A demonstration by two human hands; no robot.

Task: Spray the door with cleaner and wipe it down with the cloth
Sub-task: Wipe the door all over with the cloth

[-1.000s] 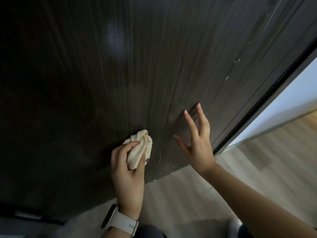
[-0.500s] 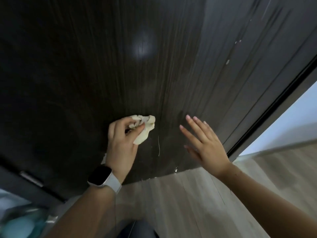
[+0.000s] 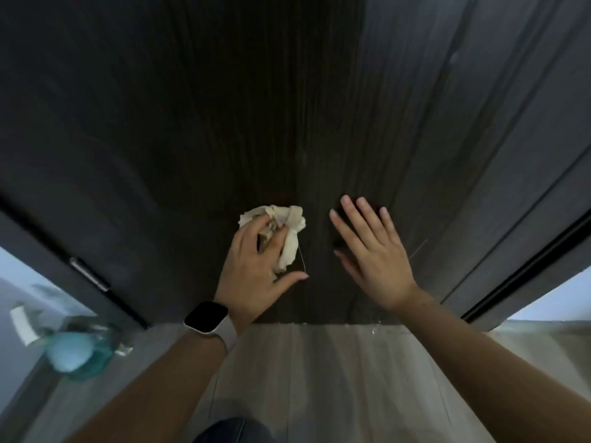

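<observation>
A dark wood-grain door (image 3: pixel 224 107) fills the upper view, its bottom edge meeting the floor. My left hand (image 3: pixel 256 270), with a watch on the wrist, grips a crumpled cream cloth (image 3: pixel 284 225) and holds it against the door's lower part. To its right my right hand (image 3: pixel 372 251) lies flat on the door with straight, spread fingers and holds nothing. A blurred blue spray bottle (image 3: pixel 76 350) with a white trigger stands on the floor at the lower left, apart from both hands.
Pale wood-look floor (image 3: pixel 319 372) runs below the door. A metal hinge (image 3: pixel 91 274) shows on the door's left edge. At the right the dark door frame (image 3: pixel 524 273) borders a light wall (image 3: pixel 556 302).
The view has swung left, bringing the spray bottle and hinge into sight. My left hand has moved the cloth up and rightward on the door. My right hand now lies flatter on it.
</observation>
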